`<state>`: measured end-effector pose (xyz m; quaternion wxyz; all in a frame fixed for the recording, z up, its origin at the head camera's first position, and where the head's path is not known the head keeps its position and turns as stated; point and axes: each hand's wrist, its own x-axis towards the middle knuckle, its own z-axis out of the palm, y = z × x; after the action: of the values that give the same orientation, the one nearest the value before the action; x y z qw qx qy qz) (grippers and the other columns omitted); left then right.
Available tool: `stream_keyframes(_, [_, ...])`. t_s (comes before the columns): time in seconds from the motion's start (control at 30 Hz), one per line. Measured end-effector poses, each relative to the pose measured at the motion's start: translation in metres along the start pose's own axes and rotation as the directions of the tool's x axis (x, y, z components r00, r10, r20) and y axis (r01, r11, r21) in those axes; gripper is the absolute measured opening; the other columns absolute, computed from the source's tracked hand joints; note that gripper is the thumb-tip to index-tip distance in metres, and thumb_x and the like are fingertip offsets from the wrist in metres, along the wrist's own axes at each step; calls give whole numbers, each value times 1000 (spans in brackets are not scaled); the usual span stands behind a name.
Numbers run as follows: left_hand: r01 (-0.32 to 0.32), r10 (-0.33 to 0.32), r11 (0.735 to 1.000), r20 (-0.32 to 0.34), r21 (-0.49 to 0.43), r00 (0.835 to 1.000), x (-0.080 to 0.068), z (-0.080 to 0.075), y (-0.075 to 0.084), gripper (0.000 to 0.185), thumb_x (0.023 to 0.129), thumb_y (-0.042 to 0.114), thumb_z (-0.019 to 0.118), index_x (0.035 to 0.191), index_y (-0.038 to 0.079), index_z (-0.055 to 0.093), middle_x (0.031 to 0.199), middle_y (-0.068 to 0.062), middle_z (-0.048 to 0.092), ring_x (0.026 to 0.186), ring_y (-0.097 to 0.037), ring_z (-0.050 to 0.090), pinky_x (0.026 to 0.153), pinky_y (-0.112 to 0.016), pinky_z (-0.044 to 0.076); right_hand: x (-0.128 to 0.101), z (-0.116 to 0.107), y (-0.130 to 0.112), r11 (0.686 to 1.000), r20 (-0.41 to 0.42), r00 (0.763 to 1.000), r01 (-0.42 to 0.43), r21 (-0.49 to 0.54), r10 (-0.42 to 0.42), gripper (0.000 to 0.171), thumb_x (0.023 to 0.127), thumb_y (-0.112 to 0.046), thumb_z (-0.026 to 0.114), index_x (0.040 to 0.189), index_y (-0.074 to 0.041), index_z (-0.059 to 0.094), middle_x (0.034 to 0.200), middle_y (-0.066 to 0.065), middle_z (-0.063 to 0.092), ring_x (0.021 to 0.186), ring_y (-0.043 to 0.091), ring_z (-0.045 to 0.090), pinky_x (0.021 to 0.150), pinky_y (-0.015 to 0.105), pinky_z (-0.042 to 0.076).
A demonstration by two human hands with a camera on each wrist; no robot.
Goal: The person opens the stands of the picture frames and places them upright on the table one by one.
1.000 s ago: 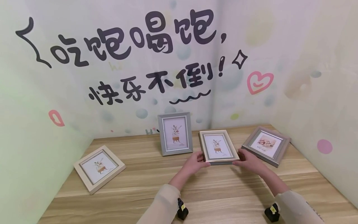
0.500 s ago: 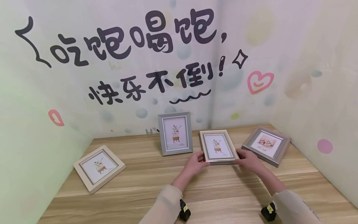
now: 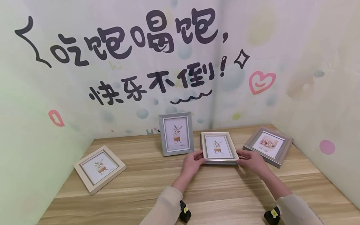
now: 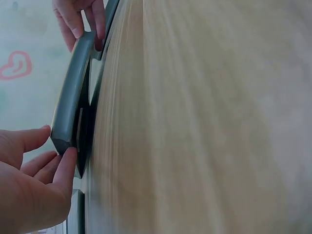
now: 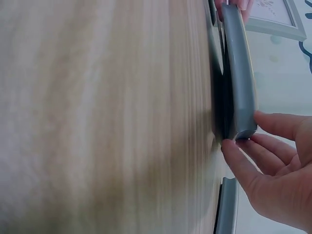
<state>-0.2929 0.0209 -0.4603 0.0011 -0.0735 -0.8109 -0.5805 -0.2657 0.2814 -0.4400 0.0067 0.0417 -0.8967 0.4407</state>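
A cream-gold picture frame point(image 3: 218, 161) with a potted-plant print lies face up between both hands, its front edge raised slightly off the table. My left hand point(image 3: 192, 164) pinches the front left corner, thumb on top and fingertips under the edge in the left wrist view. At the front right corner my right hand point(image 3: 253, 161) grips likewise, thumb point(image 5: 275, 122) above and fingers beneath. The dark back and a thin flap below the frame's grey edge point(image 4: 73, 92) show in the left wrist view.
A grey picture frame point(image 3: 161, 136) stands upright left of the held one. A brown-grey frame point(image 3: 284, 150) lies at the right, close to the right hand. Far left lies a pale wooden frame point(image 3: 84, 181). A printed wall point(image 3: 126, 118) borders the wood-grain table point(image 3: 146, 193).
My left thumb has shifted from the frame's front edge to its left corner, and the right hand has moved slightly inward. The frame's front edge is tipped up a little.
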Motion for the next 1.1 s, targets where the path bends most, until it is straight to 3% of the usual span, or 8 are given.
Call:
stream_keyframes(0.07, [3,-3,1000,-13,-4,1000,0,-1,0,37,89,7,71,125,-2,66,120,-17,72,109,-26,70,91,-31,59,-1,0,0,997,16,1000,-26,73,25,54,90,-7,70,136,14,50,133,33,56,116,35,66,78,17,58])
stream_keyframes(0.17, [12,-13,1000,-36,-14,999,-1,-1,0,35,89,9,71,123,0,68,117,-15,73,107,-25,71,89,-29,59,-3,1,-1,984,25,998,-64,166,61,55,93,-9,67,138,15,47,133,34,56,101,15,71,79,24,61])
stream_keyframes(0.3, [26,-27,999,-53,-35,998,-3,-2,3,34,88,9,71,121,0,69,116,-15,73,106,-24,72,87,-28,60,-2,3,0,973,-16,995,-94,212,99,51,95,-12,66,136,14,50,128,33,61,82,-8,62,74,19,60])
stream_keyframes(0.47, [21,-24,999,-61,-48,998,-2,-1,4,32,88,5,71,119,-2,69,118,-18,72,107,-26,72,87,-27,60,-1,5,-3,954,-57,984,-151,260,171,46,91,-7,69,128,17,55,106,17,75,74,-8,60,66,15,57])
stream_keyframes(0.6, [2,-4,999,-59,-41,998,-1,-1,4,32,88,3,71,119,-3,69,118,-18,72,107,-27,72,87,-28,60,-1,5,-4,939,-44,976,-193,286,214,48,88,-2,70,127,20,54,94,8,76,70,-6,60,64,16,57])
stream_keyframes(0.8, [-59,58,998,-53,-2,997,-5,-5,11,33,85,-3,71,118,-1,71,113,-17,74,101,-22,73,81,-24,61,-2,8,-3,938,-54,975,-191,290,216,53,87,1,70,132,20,50,116,26,70,74,-8,60,67,17,59])
stream_keyframes(1.0, [-94,98,995,-90,41,991,-9,-9,18,43,82,-8,71,123,2,68,114,-18,74,104,-26,73,84,-27,61,-3,10,-8,937,-57,985,-137,321,163,59,88,-1,70,138,18,44,131,32,59,81,-13,61,72,14,58])
stream_keyframes(1.1, [-128,140,986,-114,103,984,-10,-11,23,46,81,-9,71,125,2,67,116,-17,73,105,-27,72,88,-31,60,-4,12,-8,932,-56,989,-107,345,134,64,87,1,70,140,18,41,132,33,59,83,-12,62,73,14,58])
